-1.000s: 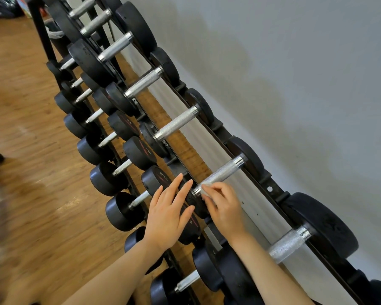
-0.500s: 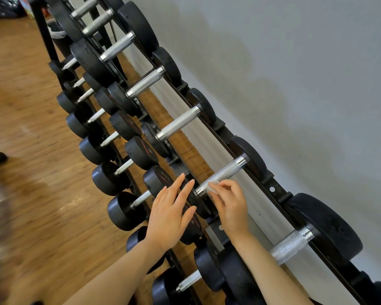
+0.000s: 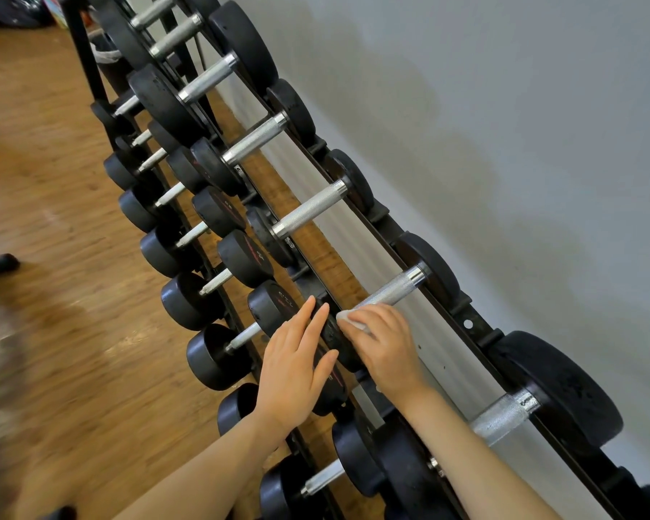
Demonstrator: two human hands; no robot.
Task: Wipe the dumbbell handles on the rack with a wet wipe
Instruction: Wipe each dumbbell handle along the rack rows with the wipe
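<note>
On the left, wood floor [image 3: 53,182], then the dumbbell rack [image 3: 462,305] running diagonally along the grey wall [image 3: 503,144]. Lower tier of small dumbbells [image 3: 188,302] sits toward the floor side, upper tier of bigger ones toward the wall.

Progress, my read: mid-task. Wipe is on one upper-tier handle right now. Can't tell from looks which other handles are already cleaned; none show wet streaks. Several handles further up the rack and the thick handle [image 3: 500,418] nearest me would need passes unless already covered.

Left hand [image 3: 293,369]: fingers straight and spread, lying flat on the black end of a dumbbell, holding nothing. Looks like bracing.

Right hand [image 3: 385,347]: fingers curled over the wet wipe [image 3: 348,320], pressing it onto the near end of the knurled handle [image 3: 391,290]. White edge of the wipe pokes out at the fingertips. Far end of that handle, up to the chrome collar, is bare, so the stroke likely has that stretch left.
</note>
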